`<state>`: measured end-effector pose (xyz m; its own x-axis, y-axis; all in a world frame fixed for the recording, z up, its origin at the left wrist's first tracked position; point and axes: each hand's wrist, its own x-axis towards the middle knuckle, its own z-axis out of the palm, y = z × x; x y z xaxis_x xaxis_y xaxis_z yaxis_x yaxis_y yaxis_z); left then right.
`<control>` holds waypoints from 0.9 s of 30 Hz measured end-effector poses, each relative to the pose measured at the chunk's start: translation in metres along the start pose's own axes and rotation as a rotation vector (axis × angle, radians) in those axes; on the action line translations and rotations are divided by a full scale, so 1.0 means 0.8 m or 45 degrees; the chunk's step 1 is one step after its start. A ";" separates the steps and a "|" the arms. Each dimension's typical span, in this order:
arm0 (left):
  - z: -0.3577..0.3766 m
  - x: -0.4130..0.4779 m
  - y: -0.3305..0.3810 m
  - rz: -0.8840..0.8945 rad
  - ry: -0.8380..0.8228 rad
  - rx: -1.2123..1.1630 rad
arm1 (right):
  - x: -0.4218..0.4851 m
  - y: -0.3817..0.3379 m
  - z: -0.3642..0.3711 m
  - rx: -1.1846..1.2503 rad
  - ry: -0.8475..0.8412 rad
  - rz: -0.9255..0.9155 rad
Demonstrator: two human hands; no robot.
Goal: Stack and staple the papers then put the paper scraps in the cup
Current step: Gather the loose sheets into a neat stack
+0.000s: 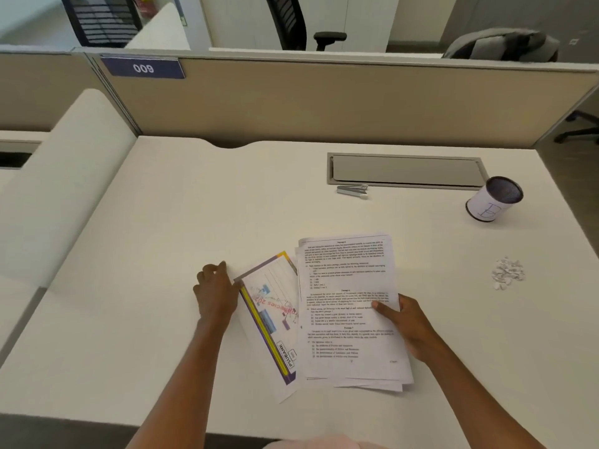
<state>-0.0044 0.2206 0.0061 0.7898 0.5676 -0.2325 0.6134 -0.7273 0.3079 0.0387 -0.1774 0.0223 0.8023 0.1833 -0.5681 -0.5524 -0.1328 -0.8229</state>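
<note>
A stack of white printed papers (348, 286) lies near the front middle of the white desk (194, 222). My right hand (408, 325) grips its right edge, thumb on top. A colourful sheet with a purple and yellow border (272, 319) pokes out askew from under the stack's left side. My left hand (215, 291) holds that sheet's upper left corner, fingers curled on its edge. A small silver stapler (352, 191) lies farther back. A pile of white paper scraps (507, 272) sits to the right. The mesh cup wrapped in white paper (494, 198) stands at the back right.
A grey cable tray lid (405, 170) is set into the desk behind the stapler. A beige partition (324, 102) closes the back edge. A white side panel (64, 189) runs along the left. Office chairs stand beyond the partition.
</note>
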 end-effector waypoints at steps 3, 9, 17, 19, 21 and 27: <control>0.003 0.000 -0.009 -0.005 0.026 -0.059 | 0.000 0.001 0.005 -0.004 -0.009 0.013; 0.008 0.005 -0.010 -0.129 0.052 -0.500 | 0.000 0.004 0.008 -0.038 -0.030 0.035; -0.005 0.000 0.016 -0.080 -0.174 -0.991 | -0.008 0.006 0.001 -0.044 -0.060 0.047; -0.006 -0.002 0.032 -0.050 -0.274 -1.152 | -0.011 0.006 0.000 -0.040 -0.077 0.050; -0.005 -0.012 0.057 -0.043 -0.334 -1.274 | -0.014 0.007 -0.002 -0.036 -0.095 0.049; 0.031 -0.044 0.104 -0.227 -0.453 -1.494 | -0.028 0.020 -0.005 -0.077 -0.058 0.056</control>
<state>0.0190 0.1306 0.0175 0.7657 0.3539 -0.5371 0.4811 0.2390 0.8434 0.0125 -0.1879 0.0220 0.7658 0.2202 -0.6042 -0.5708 -0.2002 -0.7963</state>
